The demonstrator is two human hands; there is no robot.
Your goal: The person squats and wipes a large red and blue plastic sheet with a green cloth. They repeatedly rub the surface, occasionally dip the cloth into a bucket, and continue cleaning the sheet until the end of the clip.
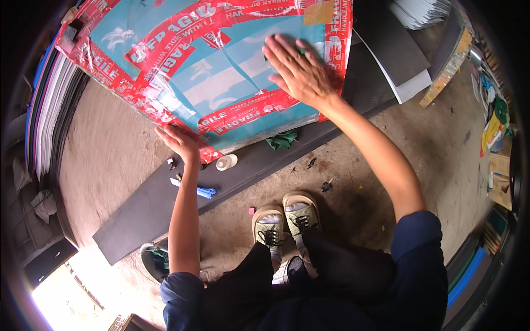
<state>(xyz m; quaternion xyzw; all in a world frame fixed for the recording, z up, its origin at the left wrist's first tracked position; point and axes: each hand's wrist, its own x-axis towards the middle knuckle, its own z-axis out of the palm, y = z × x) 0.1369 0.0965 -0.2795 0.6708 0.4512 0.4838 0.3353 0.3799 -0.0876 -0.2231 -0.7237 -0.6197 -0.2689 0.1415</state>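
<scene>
A large flat package [221, 83] wrapped in light blue film and red printed tape lies tilted on a dark foam sheet [143, 215] on the floor. My right hand [298, 69] presses flat on its top face, fingers spread, with a bit of green material under the fingers. My left hand [179, 140] rests against the package's lower edge at a taped corner; whether it grips the edge I cannot tell. Just below that hand lie a white tape roll [226, 161], a blue tool [205, 192] and a small black piece [171, 163].
A green rag [282, 139] lies under the package's edge. Stacked sheets [47, 110] stand at the left, and grey and white boards [403, 60] lie at the upper right. My feet in sandals [284, 220] stand on the concrete floor. Clutter lines the right wall.
</scene>
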